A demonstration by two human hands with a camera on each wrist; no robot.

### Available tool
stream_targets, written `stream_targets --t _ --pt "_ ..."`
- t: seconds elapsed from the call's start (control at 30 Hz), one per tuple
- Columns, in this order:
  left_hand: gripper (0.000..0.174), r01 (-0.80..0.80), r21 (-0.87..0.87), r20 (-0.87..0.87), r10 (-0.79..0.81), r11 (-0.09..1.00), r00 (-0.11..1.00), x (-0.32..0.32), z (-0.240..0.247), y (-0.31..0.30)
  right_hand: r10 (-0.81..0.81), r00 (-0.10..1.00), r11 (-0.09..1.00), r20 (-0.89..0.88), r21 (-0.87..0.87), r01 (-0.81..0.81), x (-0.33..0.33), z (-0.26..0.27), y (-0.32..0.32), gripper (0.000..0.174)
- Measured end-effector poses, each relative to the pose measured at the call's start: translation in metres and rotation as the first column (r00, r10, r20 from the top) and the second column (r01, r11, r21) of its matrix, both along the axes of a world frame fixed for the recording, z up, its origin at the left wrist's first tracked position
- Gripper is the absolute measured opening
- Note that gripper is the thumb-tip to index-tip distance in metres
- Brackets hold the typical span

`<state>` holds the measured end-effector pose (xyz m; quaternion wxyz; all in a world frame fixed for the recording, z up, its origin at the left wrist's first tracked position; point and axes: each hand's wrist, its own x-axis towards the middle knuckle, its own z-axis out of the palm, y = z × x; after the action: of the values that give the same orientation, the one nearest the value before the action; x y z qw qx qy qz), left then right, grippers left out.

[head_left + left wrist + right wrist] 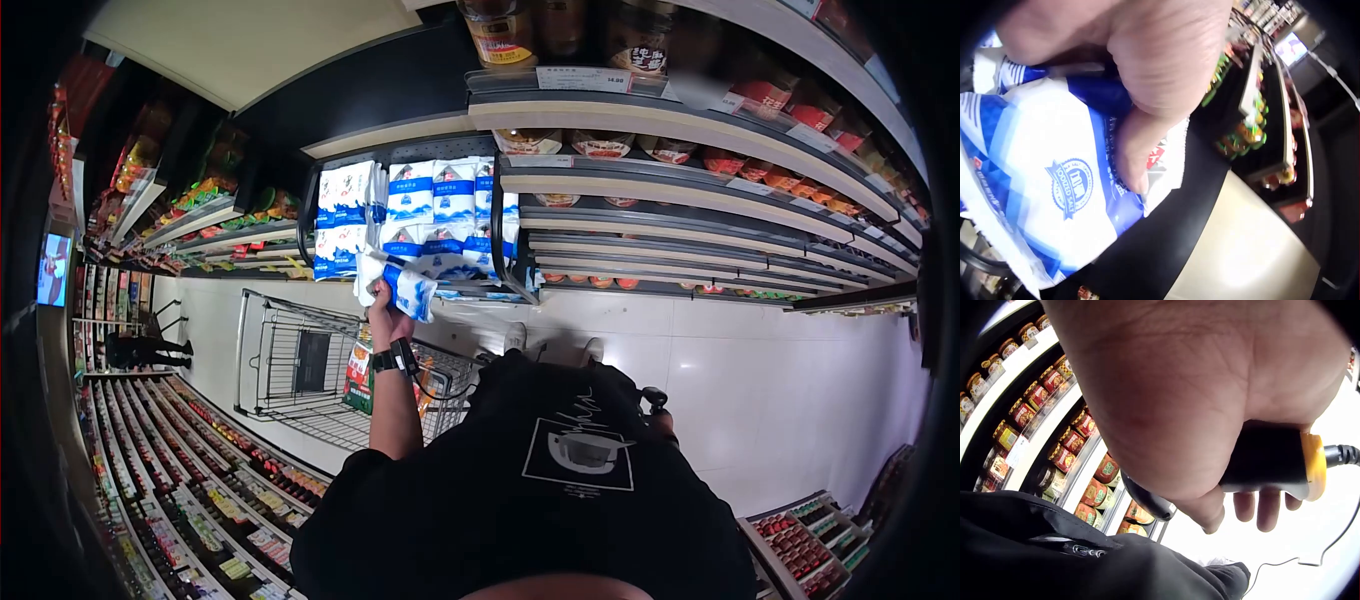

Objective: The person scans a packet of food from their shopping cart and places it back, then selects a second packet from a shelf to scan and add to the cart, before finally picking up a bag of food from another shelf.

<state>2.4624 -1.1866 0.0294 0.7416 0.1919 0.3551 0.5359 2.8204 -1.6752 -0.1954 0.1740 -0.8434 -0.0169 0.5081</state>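
In the head view my left hand (pixel 390 318) grips a white-and-blue bag of salt (pixel 408 288) in front of a rack filled with similar salt bags (pixel 455 190). The left wrist view shows the bag close up, with "IODIZED SALT" printed on it and the thumb (pixel 1134 153) pressed along its edge. Down by my right side, my right hand (pixel 1185 394) holds a black device (pixel 1266 464) with a yellow end and a cable. Several fingertips show below the device.
A wire shopping cart (pixel 290 375) stands at my left, with a red-and-green package (pixel 359 375) inside. Long shelves of jars (pixel 600 143) run along the right, and stocked shelves (pixel 190 470) line the left. Further off in the aisle is a person in dark clothes (pixel 140 350).
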Motion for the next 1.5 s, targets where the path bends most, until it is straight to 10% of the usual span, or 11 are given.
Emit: stream_targets --t 0.13,0.4,0.8,0.97,1.13,1.27,1.3,1.4,1.43,1.47,1.5 --pt "0.024 -0.013 -0.084 -0.103 0.004 0.996 0.995 -0.014 0.0 -0.067 -0.073 0.995 0.997 -0.063 0.007 0.073 0.044 -0.051 -0.021 0.03" --pt "0.031 -0.292 -0.486 -0.363 0.113 0.824 0.925 -0.066 -0.077 -0.182 0.355 0.934 0.931 0.045 0.072 -0.358 0.128 -0.06 0.05 0.037" --pt "0.023 -0.581 -0.465 -0.332 0.477 0.668 0.814 -0.156 -0.107 -0.262 0.611 0.78 0.748 0.134 0.227 -0.624 0.074 -0.045 0.128 0.036" --pt "0.032 -0.498 -0.564 -0.414 0.296 0.658 0.861 -0.204 -0.145 -0.226 0.625 0.764 0.755 0.159 0.127 -0.643 0.025 -0.007 0.104 0.033" --pt "0.038 -0.691 -0.459 -0.806 0.065 0.558 0.588 -0.261 -0.224 -0.179 0.552 0.829 0.832 0.089 0.009 -0.555 -0.018 0.014 0.053 0.029" --pt "0.05 -0.548 -0.488 -0.791 -0.078 0.679 0.607 -0.289 -0.279 -0.16 0.647 0.731 0.756 0.215 -0.055 -0.653 -0.062 0.064 0.034 0.028" --pt "0.056 -0.542 -0.442 -0.869 -0.191 0.715 0.457 -0.315 -0.346 -0.154 0.622 0.756 0.78 0.204 -0.072 -0.622 -0.071 0.072 0.031 0.03" --pt "0.069 -0.397 -0.489 -0.829 -0.272 0.776 0.489 -0.291 -0.296 -0.126 0.546 0.796 0.834 0.26 -0.075 -0.547 -0.096 0.094 0.017 0.03" --pt "0.082 -0.196 -0.538 -0.843 -0.527 0.82 0.11 -0.322 -0.361 -0.111 0.542 0.798 0.838 0.264 -0.089 -0.539 -0.102 0.099 0.015 0.03" --pt "0.081 0.055 -0.567 -0.823 -0.563 0.822 -0.072 -0.309 -0.31 -0.099 0.538 0.798 0.84 0.27 -0.094 -0.534 -0.109 0.104 0.014 0.03" --pt "0.066 -0.175 -0.469 -0.878 -0.437 0.866 0.193 -0.317 -0.339 -0.093 0.537 0.797 0.841 0.275 -0.099 -0.532 -0.115 0.108 0.013 0.03"
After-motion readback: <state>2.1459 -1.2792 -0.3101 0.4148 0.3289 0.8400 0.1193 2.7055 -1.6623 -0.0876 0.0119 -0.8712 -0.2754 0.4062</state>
